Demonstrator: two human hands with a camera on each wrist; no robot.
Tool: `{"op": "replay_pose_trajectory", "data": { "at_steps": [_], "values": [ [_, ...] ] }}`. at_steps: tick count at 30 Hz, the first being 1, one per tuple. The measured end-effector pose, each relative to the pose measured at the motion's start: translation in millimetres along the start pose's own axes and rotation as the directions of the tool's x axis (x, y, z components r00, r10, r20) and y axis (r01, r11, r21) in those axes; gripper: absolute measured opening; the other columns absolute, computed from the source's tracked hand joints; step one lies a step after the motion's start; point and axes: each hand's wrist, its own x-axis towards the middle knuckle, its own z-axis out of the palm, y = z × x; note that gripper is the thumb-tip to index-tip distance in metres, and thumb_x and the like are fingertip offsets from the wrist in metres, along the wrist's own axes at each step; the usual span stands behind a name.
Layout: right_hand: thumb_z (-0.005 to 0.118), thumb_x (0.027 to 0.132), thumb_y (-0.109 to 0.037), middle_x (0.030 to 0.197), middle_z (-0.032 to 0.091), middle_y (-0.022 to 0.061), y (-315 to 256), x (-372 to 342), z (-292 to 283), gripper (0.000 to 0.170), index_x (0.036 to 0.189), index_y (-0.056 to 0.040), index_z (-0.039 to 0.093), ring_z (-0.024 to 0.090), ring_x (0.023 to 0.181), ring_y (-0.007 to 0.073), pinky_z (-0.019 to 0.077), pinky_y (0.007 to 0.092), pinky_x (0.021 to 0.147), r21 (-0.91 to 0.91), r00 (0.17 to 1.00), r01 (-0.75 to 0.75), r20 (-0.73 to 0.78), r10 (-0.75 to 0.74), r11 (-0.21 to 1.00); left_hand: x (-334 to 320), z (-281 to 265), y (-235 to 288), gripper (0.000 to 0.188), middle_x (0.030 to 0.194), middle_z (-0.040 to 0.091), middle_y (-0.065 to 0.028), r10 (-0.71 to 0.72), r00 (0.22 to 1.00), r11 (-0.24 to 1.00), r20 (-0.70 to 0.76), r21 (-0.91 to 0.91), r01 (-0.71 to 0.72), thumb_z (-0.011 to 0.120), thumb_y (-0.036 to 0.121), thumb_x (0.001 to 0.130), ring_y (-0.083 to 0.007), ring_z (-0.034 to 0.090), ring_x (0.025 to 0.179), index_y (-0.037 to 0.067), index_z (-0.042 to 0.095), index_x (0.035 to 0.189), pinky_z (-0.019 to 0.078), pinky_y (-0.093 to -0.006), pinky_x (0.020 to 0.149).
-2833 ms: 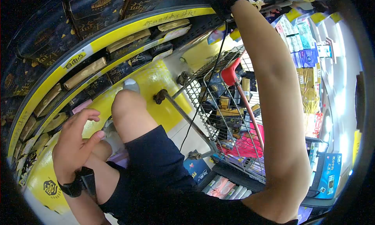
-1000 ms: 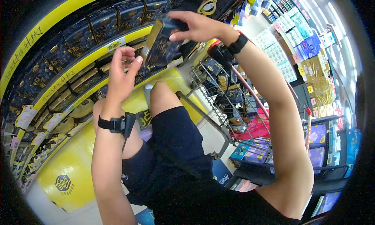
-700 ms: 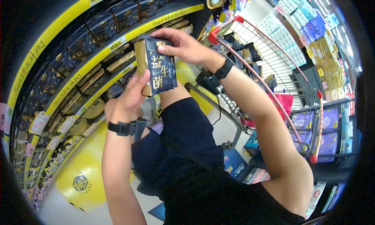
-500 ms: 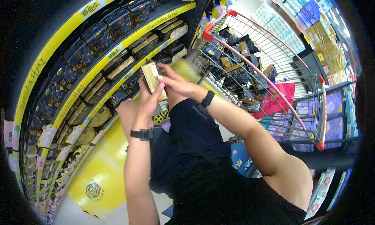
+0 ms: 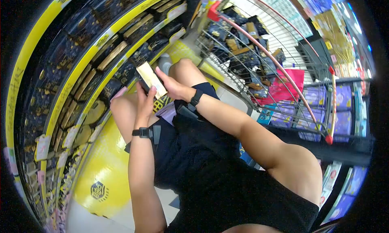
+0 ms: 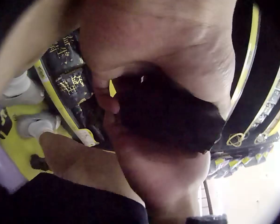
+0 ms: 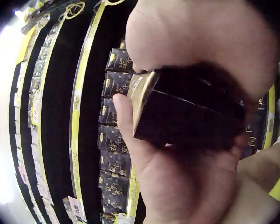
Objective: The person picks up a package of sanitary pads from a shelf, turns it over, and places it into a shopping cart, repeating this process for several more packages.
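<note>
Left of the cart [image 5: 213, 11], two hands are gripping a black-and-gold pack [image 5: 150, 78], its gold side facing the head camera. From my remote post I am seeing the left hand [image 5: 145, 101] grasping it from the side away from the cart, thumb lying against the gold. The right hand [image 5: 175, 85] is gripping the side nearer the cart, some fingers hiding behind the pack.

Handling it well, I am judging, is calling for light, even pressure from both sides, since the wrapper could be creasing, and for one hand holding firmly whenever the other is loosening.

Only the head view is showing what the cart is carrying: dark packs [image 5: 245, 59] and a pink bag [image 5: 283, 87], with shelves [image 5: 101, 40] standing farther left of the cart than the pack. The right wrist view is revealing the pack's shadowed broad face and, beyond, a yellow loop [image 7: 74, 10].
</note>
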Motion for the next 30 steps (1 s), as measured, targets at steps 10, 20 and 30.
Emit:
{"op": "replay_pose_trajectory", "data": {
  "at_steps": [10, 20, 30],
  "values": [
    [0.061, 0.096, -0.033, 0.122, 0.051, 0.0142, 12, 39, -5, 0.06, 0.145, -0.0147, 0.03, 0.054, 0.107, 0.0202, 0.0486, 0.0355, 0.087, -0.185, 0.997, 0.072, 0.029, -0.068, 0.98, -3, -48, -7, 0.048, 0.125, 0.057, -0.0137, -0.093, 0.967, 0.995, -0.236, -0.042, 0.086, 0.046, 0.032, 0.102, -0.0207, 0.053, 0.114, -0.004, 0.046, 0.132, 0.0399, -0.0308, 0.099],
    [0.069, 0.09, -0.031, 0.093, 0.058, 0.0031, -7, 24, -23, 0.043, 0.12, -0.0028, 0.058, 0.054, 0.083, 0.0108, 0.0465, 0.0255, 0.073, -0.497, 0.978, 0.115, -0.097, -0.187, 0.86, 29, -41, -14, 0.037, 0.119, 0.061, -0.0082, -0.15, 0.971, 0.985, -0.187, 0.057, 0.164, 0.047, 0.022, 0.103, -0.0126, 0.054, 0.105, -0.003, 0.053, 0.129, 0.043, -0.0266, 0.093],
    [0.062, 0.096, -0.031, 0.108, 0.059, 0.0082, 11, 35, -14, 0.055, 0.138, -0.0015, 0.041, 0.056, 0.094, 0.0125, 0.0476, 0.0253, 0.08, -0.475, 0.97, 0.229, 0.039, -0.24, 0.85, 19, -51, -16, 0.028, 0.109, 0.065, -0.0058, -0.194, 0.941, 0.978, -0.278, 0.022, 0.208, 0.05, 0.015, 0.102, -0.0125, 0.061, 0.095, -0.001, 0.057, 0.124, 0.0491, -0.0269, 0.086]
  ]
}}
